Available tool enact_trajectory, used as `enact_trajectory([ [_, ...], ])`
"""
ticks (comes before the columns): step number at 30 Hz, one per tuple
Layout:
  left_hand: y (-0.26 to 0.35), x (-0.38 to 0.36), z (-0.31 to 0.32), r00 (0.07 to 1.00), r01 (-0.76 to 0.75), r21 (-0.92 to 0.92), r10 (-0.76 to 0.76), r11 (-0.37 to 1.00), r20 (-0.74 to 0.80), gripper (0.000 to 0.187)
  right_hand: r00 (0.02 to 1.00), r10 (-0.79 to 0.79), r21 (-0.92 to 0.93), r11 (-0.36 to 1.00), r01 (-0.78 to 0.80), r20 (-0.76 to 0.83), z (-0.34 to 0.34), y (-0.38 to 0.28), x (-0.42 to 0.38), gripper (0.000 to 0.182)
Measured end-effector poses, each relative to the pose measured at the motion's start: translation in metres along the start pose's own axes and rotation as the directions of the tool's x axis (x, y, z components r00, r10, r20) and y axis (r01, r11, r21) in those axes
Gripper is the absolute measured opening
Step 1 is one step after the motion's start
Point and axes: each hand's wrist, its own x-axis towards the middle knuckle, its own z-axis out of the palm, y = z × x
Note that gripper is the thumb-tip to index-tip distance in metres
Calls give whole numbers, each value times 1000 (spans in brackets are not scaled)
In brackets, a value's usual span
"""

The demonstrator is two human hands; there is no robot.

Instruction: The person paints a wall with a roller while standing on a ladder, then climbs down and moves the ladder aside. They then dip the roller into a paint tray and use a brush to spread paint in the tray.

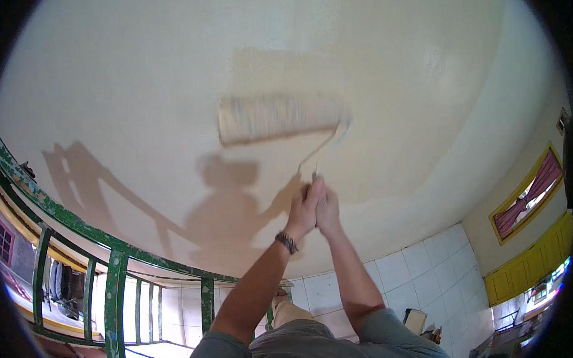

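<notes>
A paint roller [278, 119] lies against the pale wall [137, 70], its wide sleeve roughly level and smeared by motion. From its right end a bent wire frame runs down to the handle. My left hand [303, 210], with a dark bracelet at the wrist, is wrapped round that handle. Beside it my right hand [327, 209] is closed round the same handle, the two hands pressed together. Most of the handle is hidden by my fingers. A darker beige painted patch [257, 63] shows above the sleeve and spreads to the right.
A green railing [116, 273] with chipped paint curves along the left. White floor tiles [422, 269] lie below, with a tray-like object [415, 319] on them. At right are a yellow-framed window [527, 193] and yellow panels [529, 271]. Shadows fall on the wall.
</notes>
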Motion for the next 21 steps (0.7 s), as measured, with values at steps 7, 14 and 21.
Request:
enact_trajectory([
  [7,-91,-84,-14,937,349,15,-349,937,-10,57,982,187,13,982,-187,42,2,97,-85,42],
  [14,46,12,-1,1000,14,23,-14,1000,-4,62,999,-41,-35,998,42,28,2,-43,13,43],
  [21,204,83,-7,990,-96,61,89,993,108,52,985,-174,122,977,175,-14,24,-189,86,45],
])
